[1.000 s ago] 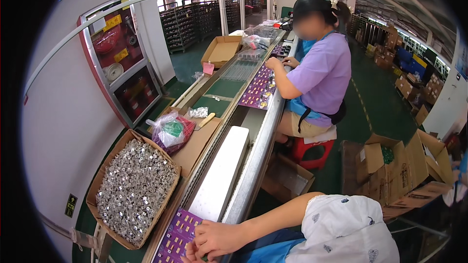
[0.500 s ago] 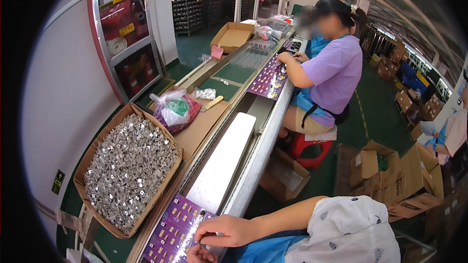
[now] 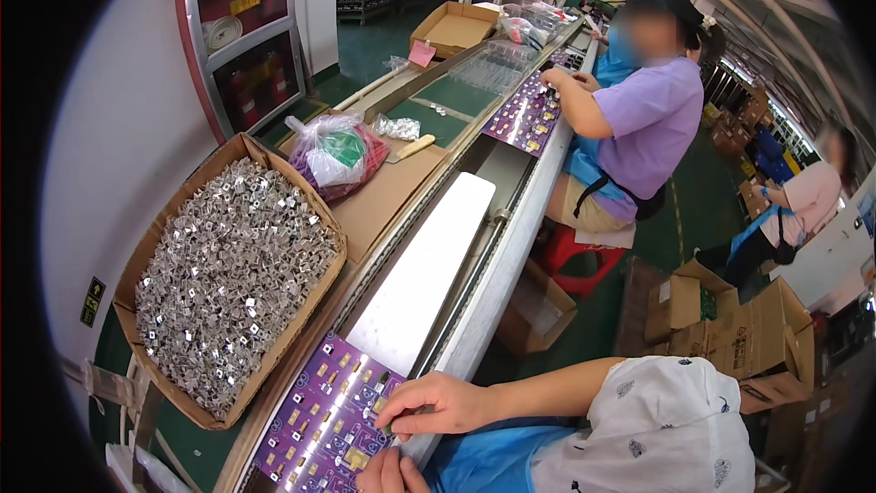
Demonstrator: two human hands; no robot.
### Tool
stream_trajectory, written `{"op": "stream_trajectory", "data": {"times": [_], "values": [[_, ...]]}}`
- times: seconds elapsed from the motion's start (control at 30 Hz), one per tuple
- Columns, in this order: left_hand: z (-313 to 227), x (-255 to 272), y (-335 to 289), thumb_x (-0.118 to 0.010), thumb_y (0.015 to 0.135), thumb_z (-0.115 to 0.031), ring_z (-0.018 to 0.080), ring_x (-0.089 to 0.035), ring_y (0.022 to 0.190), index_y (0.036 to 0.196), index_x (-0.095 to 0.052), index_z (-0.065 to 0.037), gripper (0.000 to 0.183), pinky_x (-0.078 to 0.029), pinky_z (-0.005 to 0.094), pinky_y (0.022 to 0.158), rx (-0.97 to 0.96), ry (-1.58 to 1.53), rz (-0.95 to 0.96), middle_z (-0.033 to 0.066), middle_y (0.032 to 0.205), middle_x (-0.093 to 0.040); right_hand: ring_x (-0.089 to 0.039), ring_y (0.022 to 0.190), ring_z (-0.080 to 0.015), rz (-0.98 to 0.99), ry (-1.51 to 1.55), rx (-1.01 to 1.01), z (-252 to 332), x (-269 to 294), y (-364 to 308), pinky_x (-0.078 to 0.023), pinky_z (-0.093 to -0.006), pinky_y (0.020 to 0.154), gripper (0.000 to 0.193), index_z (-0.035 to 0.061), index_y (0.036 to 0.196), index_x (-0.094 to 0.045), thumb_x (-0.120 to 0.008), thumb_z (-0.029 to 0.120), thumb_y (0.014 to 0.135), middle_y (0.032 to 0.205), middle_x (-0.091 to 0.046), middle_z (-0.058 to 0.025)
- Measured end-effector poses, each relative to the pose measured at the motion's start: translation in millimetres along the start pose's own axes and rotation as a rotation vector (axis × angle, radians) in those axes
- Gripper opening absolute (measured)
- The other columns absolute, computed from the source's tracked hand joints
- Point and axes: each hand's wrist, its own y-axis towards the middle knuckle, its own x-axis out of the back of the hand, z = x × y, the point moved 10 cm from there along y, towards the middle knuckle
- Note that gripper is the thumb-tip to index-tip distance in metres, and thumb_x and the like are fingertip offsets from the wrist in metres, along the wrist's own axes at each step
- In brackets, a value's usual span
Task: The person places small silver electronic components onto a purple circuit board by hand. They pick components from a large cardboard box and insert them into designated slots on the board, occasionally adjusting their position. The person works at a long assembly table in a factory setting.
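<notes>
A purple circuit board panel (image 3: 315, 415), set with rows of small yellow and metallic parts, lies on the conveyor line at the lower middle. My right hand (image 3: 440, 404) is over the panel's right edge, thumb and fingers drawn together. Something small and dark green shows at its fingertips, too small to name. Just below, my left hand (image 3: 394, 473) is partly cut off by the lower picture edge. Its fingers are bent together by the panel's lower right part, and what they hold, if anything, is hidden.
Left of the line stands a cardboard box (image 3: 339, 260) full of small metal parts (image 3: 237, 283). Beyond it lie a clear bag (image 3: 338, 153) and a yellow-handled tool (image 3: 412, 148). A white plate (image 3: 429, 265) lies on the line. Farther along, a co-worker (image 3: 648, 119) handles another purple panel (image 3: 522, 119).
My view has shifted, showing more of the panel. My hands have moved apart, the left one lower. A person at the far right has come further into view.
</notes>
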Motion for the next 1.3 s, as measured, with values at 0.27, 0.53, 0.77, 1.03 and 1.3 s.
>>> {"op": "stream_trajectory", "data": {"times": [0.27, 0.53, 0.77, 1.03, 1.3], "values": [[-5, -3, 4, -0.065, 0.095, -0.014, 0.0308, -0.066, 0.083, 0.099, -0.073, -0.004, 0.014, -0.053, 0.0389, 0.075, 0.000, 0.088, 0.010, 0.0108, 0.097, -0.071, -0.067, 0.099, -0.0177, -0.034, -0.056, 0.071, 7, 6, 1, -0.053, -0.0286, 0.084, 0.023, 0.0000, 0.119, -0.067, -0.060, 0.006, 0.098, 0.110, -0.067, -0.0116], [-5, -3, 2, -0.065, 0.095, -0.017, 0.0314, -0.066, 0.085, 0.102, -0.074, -0.006, 0.016, -0.052, 0.0407, 0.079, -0.003, 0.151, -0.010, 0.0108, 0.101, -0.072, -0.064, 0.097, -0.0161, -0.025, -0.090, 0.070, 2, 4, 3, -0.051, -0.0295, 0.084, 0.024, 0.0018, 0.119, -0.067, -0.064, 0.010, 0.097, 0.108, -0.069, -0.0093], [-8, -4, 0, -0.064, 0.096, -0.020, 0.0310, -0.067, 0.091, 0.104, -0.075, -0.006, 0.019, -0.052, 0.0407, 0.083, 0.001, 0.171, -0.011, 0.0104, 0.105, -0.073, -0.063, 0.098, -0.0133, -0.025, -0.035, 0.026, -4, 3, 2, -0.050, -0.0288, 0.085, 0.022, 0.0017, 0.116, -0.067, -0.067, 0.011, 0.096, 0.109, -0.069, -0.0078], [-9, -10, -5, -0.063, 0.096, -0.021, 0.0304, -0.067, 0.095, 0.104, -0.073, -0.005, 0.021, -0.052, 0.0405, 0.085, -0.040, 0.206, -0.011, 0.0109, 0.105, -0.073, -0.063, 0.099, -0.0140, -0.017, -0.005, 0.022, -5, 1, 4, -0.050, -0.0280, 0.088, 0.023, 0.0001, 0.117, -0.066, -0.065, 0.011, 0.098, 0.111, -0.069, -0.0080], [-14, -6, -8, -0.064, 0.095, -0.020, 0.0322, -0.066, 0.093, 0.102, -0.073, -0.003, 0.021, -0.051, 0.0433, 0.085, -0.108, 0.213, -0.055, 0.0118, 0.100, -0.073, -0.062, 0.093, -0.0121, -0.031, -0.034, 0.022, 0, -3, 3, -0.050, -0.0277, 0.084, 0.026, -0.0013, 0.119, -0.066, -0.065, 0.013, 0.098, 0.109, -0.068, -0.0069]]}}
